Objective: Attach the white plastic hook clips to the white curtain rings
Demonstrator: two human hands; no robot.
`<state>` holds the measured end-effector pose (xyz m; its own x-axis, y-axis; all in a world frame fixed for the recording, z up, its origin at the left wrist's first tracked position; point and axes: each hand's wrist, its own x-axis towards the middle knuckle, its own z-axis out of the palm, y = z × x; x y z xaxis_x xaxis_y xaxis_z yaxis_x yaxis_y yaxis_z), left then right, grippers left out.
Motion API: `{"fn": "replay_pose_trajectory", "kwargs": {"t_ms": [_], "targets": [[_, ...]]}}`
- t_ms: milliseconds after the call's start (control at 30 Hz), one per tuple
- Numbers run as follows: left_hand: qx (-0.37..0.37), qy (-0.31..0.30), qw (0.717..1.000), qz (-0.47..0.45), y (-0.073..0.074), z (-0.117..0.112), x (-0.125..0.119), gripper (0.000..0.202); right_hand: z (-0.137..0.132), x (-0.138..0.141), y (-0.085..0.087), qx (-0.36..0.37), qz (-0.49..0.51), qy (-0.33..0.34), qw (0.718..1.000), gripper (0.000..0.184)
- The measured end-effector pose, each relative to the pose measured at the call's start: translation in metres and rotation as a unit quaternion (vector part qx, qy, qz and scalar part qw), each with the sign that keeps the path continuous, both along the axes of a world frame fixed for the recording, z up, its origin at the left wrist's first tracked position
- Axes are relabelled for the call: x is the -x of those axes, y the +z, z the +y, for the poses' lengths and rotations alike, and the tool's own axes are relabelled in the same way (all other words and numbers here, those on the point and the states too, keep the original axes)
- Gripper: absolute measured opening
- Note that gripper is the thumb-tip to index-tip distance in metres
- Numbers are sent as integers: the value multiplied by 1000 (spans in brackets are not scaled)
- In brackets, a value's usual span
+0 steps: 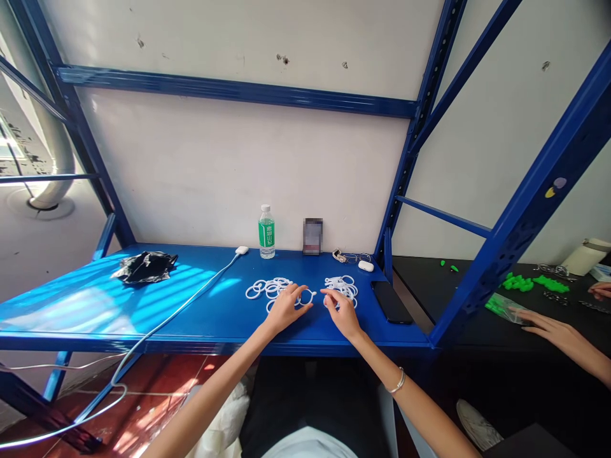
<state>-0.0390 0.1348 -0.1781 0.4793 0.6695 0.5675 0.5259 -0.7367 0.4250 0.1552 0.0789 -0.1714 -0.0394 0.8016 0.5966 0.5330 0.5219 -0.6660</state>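
Observation:
My left hand is curled at the front middle of the blue table, with thumb and index finger around a thin white ring. The ring's right side, with a small knob, shows past my fingertips. Under and behind this hand lies a loose pile of white rings, partly hidden by it. To the right, my right hand faces the ring with thumb and index finger drawn close together; whether something small sits between them is hidden. Just behind it is a second pile of white rings.
A green-labelled water bottle, a dark upright device, a white earphone case and a black phone stand or lie around. A white cable crosses leftward past crumpled black plastic. At right, a co-worker's hand touches a bag.

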Motion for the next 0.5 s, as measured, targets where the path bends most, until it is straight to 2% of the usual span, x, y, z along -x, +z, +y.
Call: {"fn": "replay_pose_trajectory", "kwargs": {"t_ms": [100,233,333,500], "targets": [[-77,73,993,45,-6,15,11,34,3,-15,3,-80,-89,-121,985,32],[-83,124,985,89,-16,27,18,37,14,-38,-2,-68,-181,-234,953,33],[-75,137,982,106,-20,30,18,39,20,-45,-10,-43,-223,-248,942,34],[-70,143,981,110,-21,31,17,39,21,-43,-16,-46,-242,-244,938,31]]}}
